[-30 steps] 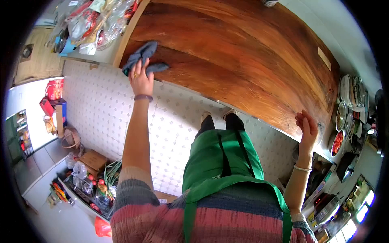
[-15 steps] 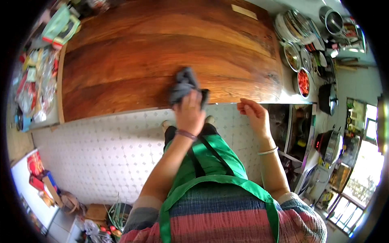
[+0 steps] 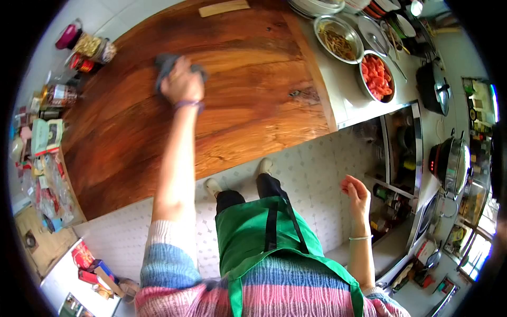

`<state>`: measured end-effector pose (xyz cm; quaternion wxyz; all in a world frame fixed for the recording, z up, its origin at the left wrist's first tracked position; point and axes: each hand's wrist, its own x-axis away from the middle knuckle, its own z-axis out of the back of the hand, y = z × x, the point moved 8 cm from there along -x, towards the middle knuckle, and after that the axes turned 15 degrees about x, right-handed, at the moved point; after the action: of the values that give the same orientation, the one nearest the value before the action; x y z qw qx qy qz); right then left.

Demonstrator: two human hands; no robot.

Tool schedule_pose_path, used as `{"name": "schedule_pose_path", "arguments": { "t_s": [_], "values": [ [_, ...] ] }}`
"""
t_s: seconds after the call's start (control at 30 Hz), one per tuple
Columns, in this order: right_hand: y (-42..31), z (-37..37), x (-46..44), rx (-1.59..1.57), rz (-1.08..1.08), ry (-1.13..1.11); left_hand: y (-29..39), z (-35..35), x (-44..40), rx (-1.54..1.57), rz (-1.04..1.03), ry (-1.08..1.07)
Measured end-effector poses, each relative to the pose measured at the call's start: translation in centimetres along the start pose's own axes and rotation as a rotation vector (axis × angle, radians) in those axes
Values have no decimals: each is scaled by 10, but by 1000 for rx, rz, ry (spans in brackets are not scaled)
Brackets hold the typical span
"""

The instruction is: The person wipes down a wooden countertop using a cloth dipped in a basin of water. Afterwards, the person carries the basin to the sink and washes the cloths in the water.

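A dark grey cloth (image 3: 165, 66) lies bunched on the wooden tabletop (image 3: 248, 84), towards its far left part. My left hand (image 3: 183, 84) presses down on it with the arm stretched forward; cloth shows on both sides of the fingers, which are slightly blurred. Off the table's front edge, my right hand (image 3: 357, 194) hangs over the floor beside the open cabinet. Its fingers are curled in together, and nothing shows in them.
On the right counter are a steel bowl of cut red pieces (image 3: 377, 78), a bowl of brownish strips (image 3: 337, 41) and a black lidded pot (image 3: 434, 87). Jars (image 3: 95, 47) and packets (image 3: 47, 137) line the left edge. A flat wooden strip (image 3: 224, 8) lies at the back.
My left hand has carried the cloth from the table's front edge forward and left across the wood. My right hand stays off the table, lower in view. The head view has turned rightward.
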<state>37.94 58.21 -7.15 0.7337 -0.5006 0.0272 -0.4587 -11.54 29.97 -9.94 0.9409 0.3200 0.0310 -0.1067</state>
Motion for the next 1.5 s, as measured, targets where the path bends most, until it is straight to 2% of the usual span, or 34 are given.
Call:
{"name": "schedule_pose_path", "arguments": {
  "t_s": [0.03,0.07,0.13,0.17,0.2,0.23,0.27,0.3,0.37,0.57,0.7,0.83,0.9,0.97,1.07,1.17,1.27,1.3,1.37,1.47,1.5],
  "values": [
    [-3,-3,1,-31,-13,-11,40,-37,-6,178,-62,-34],
    [-3,-3,1,-43,-16,-11,86,-78,3,101,-294,73],
    [-8,-4,2,-85,14,-7,180,-124,45,407,-297,-228],
    [-9,-1,4,-70,14,5,205,-159,80,474,-424,-145],
    [-12,1,5,-52,18,11,243,-152,123,474,-634,-239],
    [-15,3,7,-39,22,12,263,-154,163,345,-708,-434],
    [-17,6,8,-44,27,20,264,-165,205,213,-883,-472],
    [-17,9,8,-41,33,26,260,-161,230,75,-953,-596],
    [-18,13,12,-24,23,58,235,-136,248,139,-1052,-562],
    [-38,-29,14,-23,123,-29,106,-37,256,40,-1083,-474],
    [-75,-84,15,38,217,-132,-6,54,246,-42,-870,-402],
    [-120,-141,27,92,329,-227,-154,158,245,-135,-417,-309],
    [-140,-169,38,145,381,-281,-237,221,247,-194,-227,-36],
    [-156,-196,50,157,410,-326,-320,272,251,-341,70,247],
    [-181,-226,70,245,455,-364,-408,338,265,-11,123,818],
    [-201,-238,86,238,477,-369,-463,357,299,617,194,1365],
    [-209,-233,96,250,473,-317,-468,363,325,1226,440,1782],
    [-209,-229,96,248,467,-304,-517,359,342,1205,465,1833],
    [-203,-221,95,236,443,-290,-515,359,340,1378,456,1783],
    [-192,-220,93,242,414,-295,-527,323,332,1272,587,1534],
    [-190,-222,93,261,411,-299,-542,309,338,1125,487,1545]
  ]
}}
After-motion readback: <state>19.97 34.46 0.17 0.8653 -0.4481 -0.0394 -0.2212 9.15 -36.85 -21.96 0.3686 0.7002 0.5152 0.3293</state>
